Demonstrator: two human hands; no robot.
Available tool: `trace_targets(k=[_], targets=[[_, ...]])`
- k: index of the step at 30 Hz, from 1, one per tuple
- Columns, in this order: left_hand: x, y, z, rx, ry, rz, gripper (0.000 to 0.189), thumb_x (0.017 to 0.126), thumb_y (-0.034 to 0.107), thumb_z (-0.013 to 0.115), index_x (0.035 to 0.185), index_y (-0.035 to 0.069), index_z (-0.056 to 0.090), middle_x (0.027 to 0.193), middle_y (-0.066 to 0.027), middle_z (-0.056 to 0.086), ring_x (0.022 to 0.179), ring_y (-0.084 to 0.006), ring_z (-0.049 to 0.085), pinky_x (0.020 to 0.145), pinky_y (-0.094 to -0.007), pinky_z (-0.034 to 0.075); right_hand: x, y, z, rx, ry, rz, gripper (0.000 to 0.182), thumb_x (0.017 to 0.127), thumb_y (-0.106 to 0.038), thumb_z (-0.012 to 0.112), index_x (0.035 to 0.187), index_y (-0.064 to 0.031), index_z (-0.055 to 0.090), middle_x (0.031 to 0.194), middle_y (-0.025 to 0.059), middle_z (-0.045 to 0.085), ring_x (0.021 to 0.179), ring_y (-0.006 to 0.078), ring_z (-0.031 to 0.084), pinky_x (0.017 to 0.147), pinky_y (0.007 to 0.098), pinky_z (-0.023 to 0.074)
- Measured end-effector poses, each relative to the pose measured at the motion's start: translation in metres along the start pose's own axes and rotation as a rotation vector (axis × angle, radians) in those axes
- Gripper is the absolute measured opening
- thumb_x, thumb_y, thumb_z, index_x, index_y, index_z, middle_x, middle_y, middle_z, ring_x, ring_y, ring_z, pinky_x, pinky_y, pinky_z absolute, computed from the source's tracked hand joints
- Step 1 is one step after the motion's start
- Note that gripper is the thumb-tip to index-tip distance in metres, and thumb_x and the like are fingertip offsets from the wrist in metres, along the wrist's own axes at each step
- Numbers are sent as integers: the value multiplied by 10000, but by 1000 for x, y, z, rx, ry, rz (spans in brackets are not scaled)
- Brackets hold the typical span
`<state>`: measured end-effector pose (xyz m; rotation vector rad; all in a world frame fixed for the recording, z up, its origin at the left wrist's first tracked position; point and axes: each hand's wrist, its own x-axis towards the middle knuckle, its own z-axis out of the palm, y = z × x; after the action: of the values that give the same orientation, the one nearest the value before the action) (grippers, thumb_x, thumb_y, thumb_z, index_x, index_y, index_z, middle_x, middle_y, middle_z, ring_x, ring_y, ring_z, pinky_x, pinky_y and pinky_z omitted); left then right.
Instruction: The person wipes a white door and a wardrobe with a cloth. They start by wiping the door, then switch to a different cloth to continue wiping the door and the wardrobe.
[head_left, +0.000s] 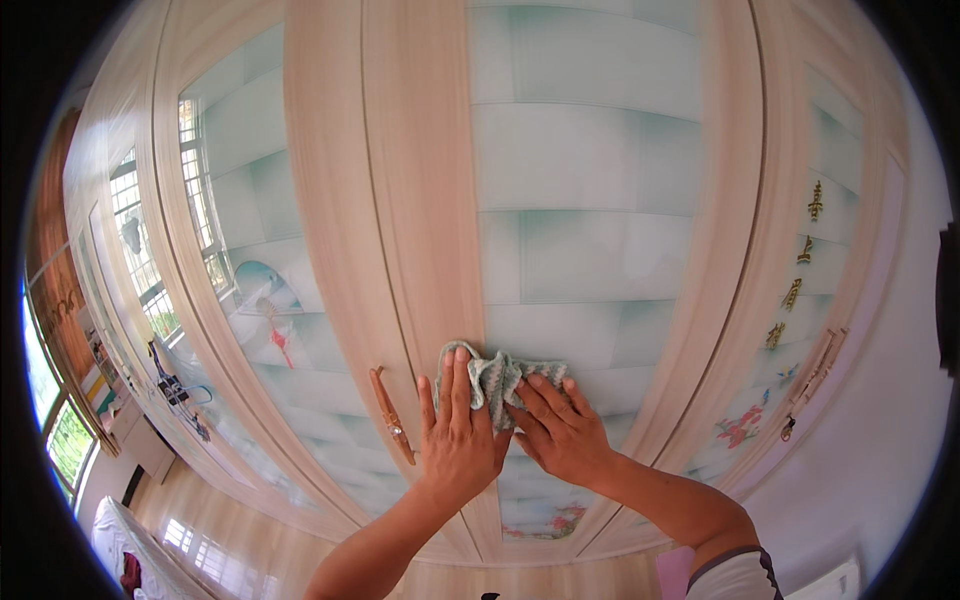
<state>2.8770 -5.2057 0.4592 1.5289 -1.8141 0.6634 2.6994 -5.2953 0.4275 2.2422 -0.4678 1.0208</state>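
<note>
A crumpled green-and-white patterned cloth (496, 390) lies against a wardrobe door, across the seam between its pale wood frame (427, 225) and its whitish-green decorated panel (589, 165). My left hand (456, 439) holds the cloth's left part under its outstretched fingers, over the wood. On the panel side, my right hand (566, 431) has its fingertips on the right part of the cloth. The two thumbs come close together below it. Just left of my left hand is a curved copper-coloured door handle (393, 424) with a clear jewel-like stone.
More wardrobe doors run to both sides. A handle with a hanging key (787, 427) is on the right door. Dark items hang at a left door (174, 390). A window (67, 442), wooden floor (202, 517) and white-covered furniture (142, 547) show lower left. A white wall (847, 450) stands right.
</note>
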Motion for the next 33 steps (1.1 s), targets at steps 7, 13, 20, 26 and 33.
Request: trace_targets(k=[7, 13, 20, 26, 33], targets=[[51, 19, -21, -14, 44, 87, 815, 817, 234, 786, 1443, -131, 416, 1642, -359, 140, 1549, -508, 134, 1209, -683, 85, 24, 44, -39, -64, 55, 60, 474, 958, -360, 646, 1372, -128, 641, 1553, 117, 489, 1493, 290, 378, 1259, 524, 169], [75, 27, -27, 24, 115, 154, 873, 829, 267, 791, 1447, -167, 353, 1633, -375, 136, 1539, -526, 135, 1207, -687, 84, 36, 77, -63, -91, 93, 106, 604, 911, -361, 717, 1461, -154, 577, 1591, 114, 446, 1509, 289, 347, 1258, 515, 175], [119, 43, -39, 69, 201, 240, 845, 894, 340, 720, 1443, -184, 350, 1619, -383, 184, 1530, -532, 169, 1201, -687, 107, 56, 110, -92, -112, 170, 170, 673, 863, -358, 744, 1477, -159, 554, 1584, 117, 453, 1486, 294, 382, 1245, 505, 209], [163, 58, -50, 64, 329, 289, 836, 918, 370, 698, 1494, -126, 351, 1646, -326, 197, 1544, -484, 185, 1219, -650, 107, 75, 138, -115, -163, 254, 207, 677, 875, -331, 736, 1490, -139, 530, 1577, 138, 449, 1479, 312, 385, 1233, 520, 231], [174, 65, -50, 151, 380, 277, 745, 955, 407, 655, 1551, 35, 406, 1666, -283, 199, 1548, -467, 188, 1224, -638, 106, 80, 162, -123, -185, 317, 191, 674, 899, -352, 722, 1499, -129, 513, 1591, 155, 423, 1488, 338, 367, 1229, 529, 242]])
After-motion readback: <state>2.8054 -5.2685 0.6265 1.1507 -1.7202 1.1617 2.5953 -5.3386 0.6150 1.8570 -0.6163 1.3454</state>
